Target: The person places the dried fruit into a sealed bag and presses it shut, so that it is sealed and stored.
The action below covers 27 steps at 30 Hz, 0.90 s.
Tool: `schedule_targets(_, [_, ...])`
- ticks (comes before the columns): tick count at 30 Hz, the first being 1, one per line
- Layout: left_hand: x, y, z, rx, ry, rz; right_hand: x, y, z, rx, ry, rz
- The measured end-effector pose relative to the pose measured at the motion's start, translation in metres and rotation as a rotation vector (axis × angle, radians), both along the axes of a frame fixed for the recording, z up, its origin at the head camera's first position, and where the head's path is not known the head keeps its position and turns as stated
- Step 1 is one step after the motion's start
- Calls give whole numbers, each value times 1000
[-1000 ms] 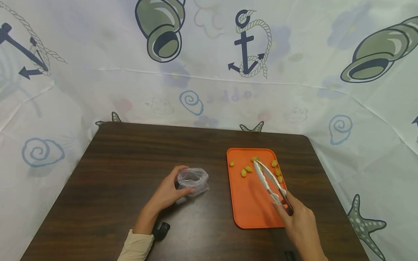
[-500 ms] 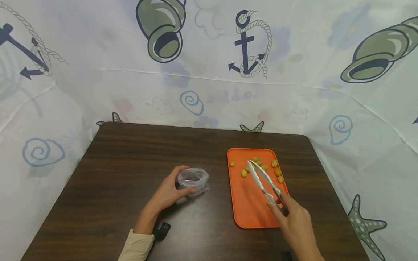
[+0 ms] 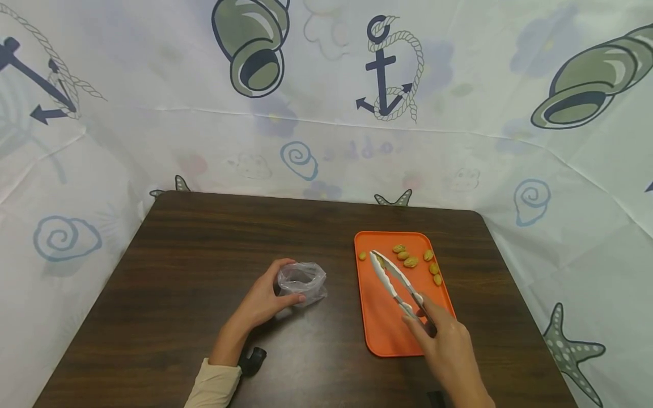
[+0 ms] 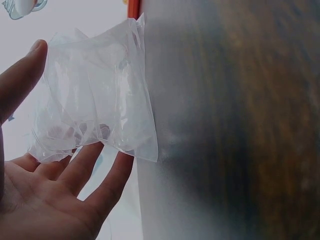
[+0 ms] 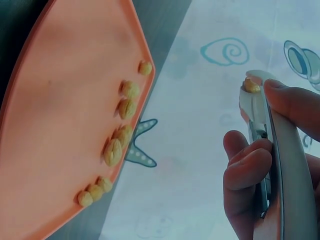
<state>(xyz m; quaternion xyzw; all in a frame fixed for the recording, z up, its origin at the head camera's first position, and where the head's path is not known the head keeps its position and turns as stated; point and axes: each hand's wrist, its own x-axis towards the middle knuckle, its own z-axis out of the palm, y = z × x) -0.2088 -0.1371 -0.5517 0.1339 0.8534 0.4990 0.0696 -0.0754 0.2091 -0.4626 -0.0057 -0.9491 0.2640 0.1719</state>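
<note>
A small clear plastic bag, its mouth facing up, sits left of the orange tray. My left hand holds it between thumb and fingers; in the left wrist view the thumb is at the bag's rim and fingertips support its lower side. My right hand grips metal tongs with white tips, over the tray. Between the tips, one yellow-green wrinkled fruit-like piece shows in the right wrist view. Several similar pieces lie along the tray's far part; their exact kind is unclear.
The dark wooden table reaches to a white patterned cloth behind it. A black device is at my left wrist. The tray stands on the table's right half, its raised rim around the pieces.
My right hand and the tongs have moved left across the tray, from the far-middle pieces toward the left ones. The left hand and bag have stayed still.
</note>
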Motion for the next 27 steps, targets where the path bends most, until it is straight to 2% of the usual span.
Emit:
schedule_targets(14, [0, 0, 0, 12, 7, -7, -8, -18, -7, 40, 101, 116])
schedule_targets(22, [1, 0, 0, 8, 10, -3, -9, -35, -11, 13, 100, 161])
schedule_targets(27, [0, 2, 0, -7, 13, 1, -12, -43, -11, 19, 67, 188])
